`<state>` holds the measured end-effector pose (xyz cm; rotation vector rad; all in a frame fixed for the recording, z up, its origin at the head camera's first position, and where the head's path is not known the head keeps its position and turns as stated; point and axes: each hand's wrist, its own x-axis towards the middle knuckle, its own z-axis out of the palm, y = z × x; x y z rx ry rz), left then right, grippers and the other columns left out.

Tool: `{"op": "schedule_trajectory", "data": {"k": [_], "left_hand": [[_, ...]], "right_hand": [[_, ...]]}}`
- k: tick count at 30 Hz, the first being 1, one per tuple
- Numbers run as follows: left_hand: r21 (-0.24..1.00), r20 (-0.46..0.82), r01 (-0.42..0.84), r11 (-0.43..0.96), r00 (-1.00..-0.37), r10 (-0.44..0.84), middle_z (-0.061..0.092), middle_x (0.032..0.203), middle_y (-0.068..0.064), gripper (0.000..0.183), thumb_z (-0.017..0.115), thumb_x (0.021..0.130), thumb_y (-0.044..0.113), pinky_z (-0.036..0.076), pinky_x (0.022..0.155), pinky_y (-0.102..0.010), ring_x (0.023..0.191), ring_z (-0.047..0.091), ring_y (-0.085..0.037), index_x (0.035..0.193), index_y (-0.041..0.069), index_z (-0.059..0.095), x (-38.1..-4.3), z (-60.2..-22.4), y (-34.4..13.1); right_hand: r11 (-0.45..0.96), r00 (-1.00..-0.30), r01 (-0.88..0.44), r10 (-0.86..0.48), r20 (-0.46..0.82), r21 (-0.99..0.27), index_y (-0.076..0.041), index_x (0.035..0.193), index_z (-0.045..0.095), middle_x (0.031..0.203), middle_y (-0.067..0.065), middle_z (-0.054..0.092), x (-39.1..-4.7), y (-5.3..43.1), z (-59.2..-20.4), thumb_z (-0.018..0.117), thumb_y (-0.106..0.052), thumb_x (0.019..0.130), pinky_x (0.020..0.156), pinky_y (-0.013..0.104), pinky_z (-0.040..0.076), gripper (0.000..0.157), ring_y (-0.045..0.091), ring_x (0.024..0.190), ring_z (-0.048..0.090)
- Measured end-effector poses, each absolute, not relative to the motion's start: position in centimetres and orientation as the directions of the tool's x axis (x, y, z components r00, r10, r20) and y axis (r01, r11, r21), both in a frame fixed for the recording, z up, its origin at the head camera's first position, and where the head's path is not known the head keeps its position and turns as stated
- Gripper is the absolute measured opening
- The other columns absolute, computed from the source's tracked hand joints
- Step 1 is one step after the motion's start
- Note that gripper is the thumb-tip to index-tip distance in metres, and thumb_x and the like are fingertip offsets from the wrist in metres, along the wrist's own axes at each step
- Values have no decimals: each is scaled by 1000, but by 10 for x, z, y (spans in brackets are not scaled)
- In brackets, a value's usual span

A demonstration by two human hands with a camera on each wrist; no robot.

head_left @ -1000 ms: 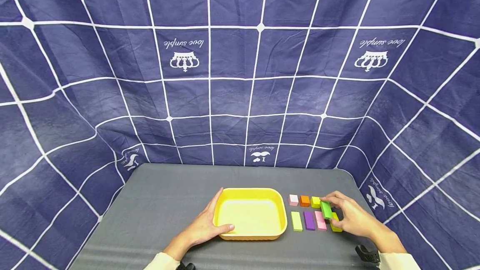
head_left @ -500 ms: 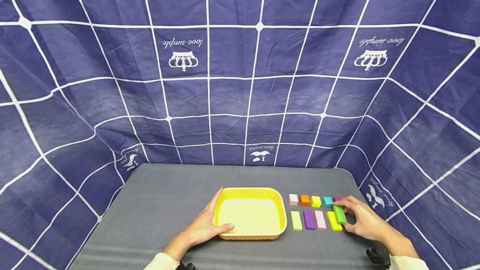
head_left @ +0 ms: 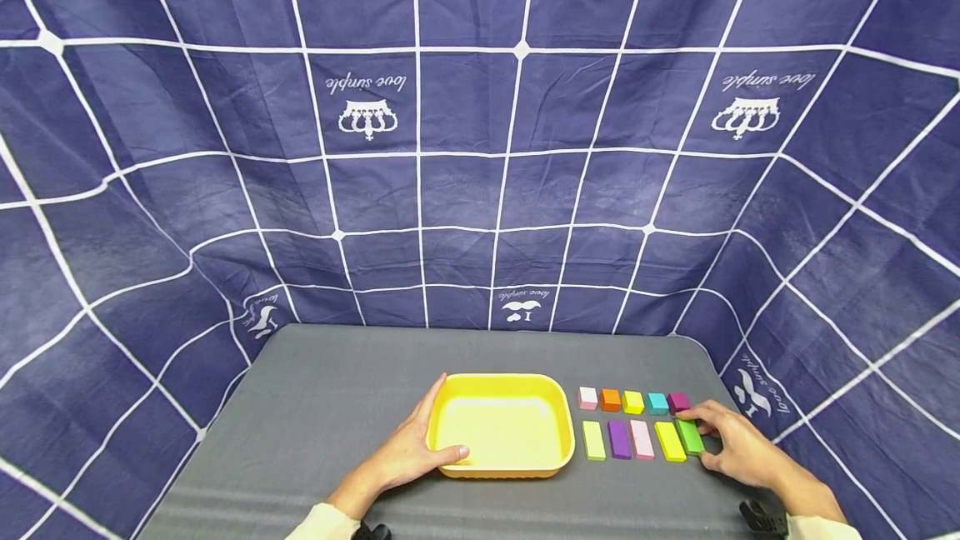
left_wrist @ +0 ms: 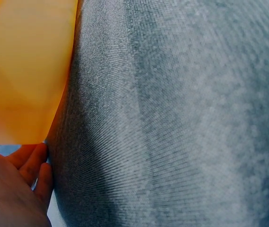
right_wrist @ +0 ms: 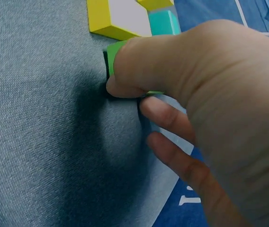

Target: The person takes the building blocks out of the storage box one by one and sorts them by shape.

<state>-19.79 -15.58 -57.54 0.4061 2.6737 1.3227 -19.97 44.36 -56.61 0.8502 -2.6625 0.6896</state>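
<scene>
My right hand (head_left: 738, 447) pinches a green rectangular block (head_left: 689, 436) between thumb and fingers at the right end of the near row of blocks. In the right wrist view the thumb covers much of the green block (right_wrist: 111, 56). Beside it lies a yellow rectangular block (head_left: 670, 442), and behind it a dark magenta cube (head_left: 678, 402). My left hand (head_left: 408, 450) holds the left side of a yellow plastic tray (head_left: 558, 463), thumb over the near rim and fingers along the outer wall. No block shows inside the tray.
In the near row also lie pink (head_left: 642, 439), purple (head_left: 619, 439) and pale green (head_left: 594, 441) blocks. Behind them stand teal (head_left: 657, 403), yellow (head_left: 633, 402), orange (head_left: 610, 399) and pale pink (head_left: 588, 397) cubes. A blue checked cloth (head_left: 465, 190) rises behind the grey table (head_left: 337, 373).
My right hand has carried the green block rightward, past the yellow block, and lowered it to the row's right end. The teal and magenta cubes have come into view. My left hand stays put.
</scene>
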Motion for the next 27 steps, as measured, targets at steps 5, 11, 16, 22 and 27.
{"op": "schedule_trajectory", "data": {"k": [5,11,16,22,27], "left_hand": [[790,10,189,584,-955,296,40,187,-20,129,96,91,56,45,130,-73,165,52,-47,189,24,18,-199,-575,-156],[795,7,186,577,-955,297,39,188,-19,130,96,91,55,44,131,-73,166,51,-46,189,23,18,-198,-577,-155],[801,8,183,570,-955,295,39,188,-21,130,97,90,54,44,131,-73,166,52,-48,189,27,17,-198,-577,-154],[805,7,177,567,-957,289,37,189,-20,129,98,90,54,44,132,-73,167,50,-48,189,35,17,-197,-578,-156],[803,9,179,569,-958,288,37,189,-20,129,98,90,54,43,132,-73,167,50,-47,189,35,16,-198,-579,-158]], "right_hand": [[714,-808,-585,-472,353,-385,-6,126,81,115,8,77,-199,447,-568,100,10,60,80,21,60,71,-5,98,67],[716,-809,-583,-467,356,-385,-7,127,81,118,8,78,-198,449,-568,99,10,60,84,15,58,72,-5,100,70],[707,-802,-591,-463,378,-388,-4,129,80,117,10,77,-195,446,-569,102,8,60,83,16,59,72,-3,100,70],[755,-815,-553,-403,416,-352,-8,122,76,119,4,71,-190,436,-567,101,11,59,84,17,59,70,-1,101,68],[835,-826,-482,-333,455,-264,-11,114,70,117,-1,66,-185,417,-555,99,10,62,83,28,63,64,10,96,71]]}}
